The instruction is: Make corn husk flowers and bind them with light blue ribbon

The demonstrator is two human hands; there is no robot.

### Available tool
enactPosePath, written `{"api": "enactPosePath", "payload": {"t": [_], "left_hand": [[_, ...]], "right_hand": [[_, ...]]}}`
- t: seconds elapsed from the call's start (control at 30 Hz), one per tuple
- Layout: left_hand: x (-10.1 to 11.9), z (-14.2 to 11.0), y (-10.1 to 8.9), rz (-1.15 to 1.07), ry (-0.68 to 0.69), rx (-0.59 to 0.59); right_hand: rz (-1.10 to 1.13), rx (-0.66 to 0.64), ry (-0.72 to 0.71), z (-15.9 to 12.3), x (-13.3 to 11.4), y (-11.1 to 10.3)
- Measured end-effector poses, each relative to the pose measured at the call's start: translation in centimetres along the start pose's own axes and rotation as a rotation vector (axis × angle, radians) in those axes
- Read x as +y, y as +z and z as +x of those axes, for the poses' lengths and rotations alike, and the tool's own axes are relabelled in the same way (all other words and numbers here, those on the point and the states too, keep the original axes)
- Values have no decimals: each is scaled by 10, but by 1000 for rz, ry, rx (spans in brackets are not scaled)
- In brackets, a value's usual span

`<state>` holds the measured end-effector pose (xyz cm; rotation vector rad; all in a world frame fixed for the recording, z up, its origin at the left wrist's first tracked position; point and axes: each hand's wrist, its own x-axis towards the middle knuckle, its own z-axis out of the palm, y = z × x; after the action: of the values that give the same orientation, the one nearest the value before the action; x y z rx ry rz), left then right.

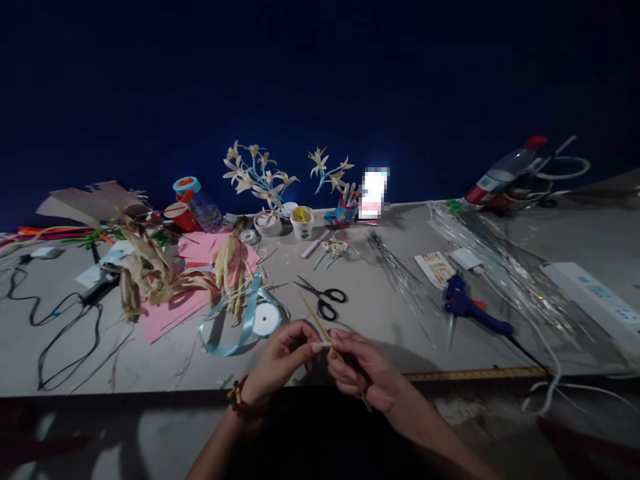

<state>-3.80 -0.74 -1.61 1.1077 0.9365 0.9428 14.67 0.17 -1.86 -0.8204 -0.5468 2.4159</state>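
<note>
Two bare hands of ours meet at the near edge of the surface (360,363). Left of them, we see dried husks (150,277) over pink paper (175,313), then a blue ribbon (240,340) beside its white spool (266,319). Our left hand (287,353) has its thumb and fingers closed near a thin pale strip (317,320); our right hand (363,367) pinches that strip between the fingers. Black scissors (325,299) lie just beyond. Farther right rests a blue glue gun (473,308).
</note>
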Motion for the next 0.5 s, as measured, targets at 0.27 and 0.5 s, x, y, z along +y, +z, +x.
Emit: {"api": "enactPosePath", "payload": {"t": [0.27,0.5], "left_hand": [[-6,-1,3,107,65,120],[-5,-3,0,214,136,22]], "right_hand": [[-609,242,-406,-5,2,8],[-458,201,-341,-9,4,10]]}}
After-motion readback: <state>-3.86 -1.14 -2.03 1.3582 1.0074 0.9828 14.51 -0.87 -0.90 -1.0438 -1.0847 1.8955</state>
